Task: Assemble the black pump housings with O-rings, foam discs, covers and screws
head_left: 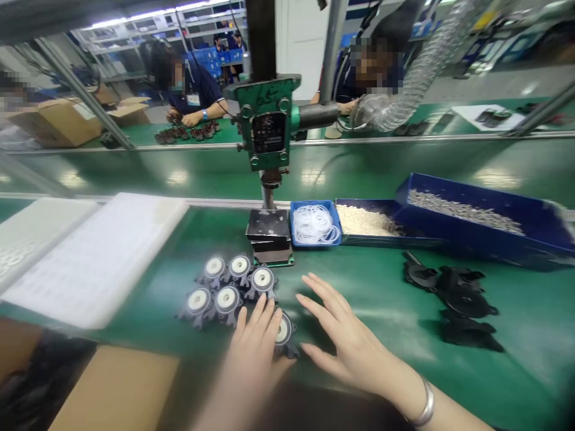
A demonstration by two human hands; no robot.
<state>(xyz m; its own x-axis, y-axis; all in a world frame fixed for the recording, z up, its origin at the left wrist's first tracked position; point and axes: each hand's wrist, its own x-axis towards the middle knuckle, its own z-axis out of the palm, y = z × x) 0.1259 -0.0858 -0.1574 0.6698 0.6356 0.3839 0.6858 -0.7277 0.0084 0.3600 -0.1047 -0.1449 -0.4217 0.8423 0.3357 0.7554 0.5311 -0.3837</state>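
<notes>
My left hand (pixel 255 338) reaches over the green bench with its fingers stretched out. It lies against the left side of a black plastic housing with a white round centre (pixel 283 330), covering part of it; whether it presses on the part I cannot tell. To the right of that housing, my right hand (pixel 344 335) is held with fingers spread and nothing in them. Beyond my left hand sit several similar housings in two rows, one of them a black housing (pixel 227 297) with a pale ring insert. A metal bracelet (pixel 425 402) circles my right wrist.
A green press (pixel 267 129) stands over a black block (pixel 268 226). Beside it are a blue tray of white rings (pixel 315 224), a bin of cream pieces (pixel 366 221) and a bin of metal parts (pixel 467 212). Black parts (pixel 462 293) lie right; white sheets (pixel 99 257) left. Co-workers sit opposite.
</notes>
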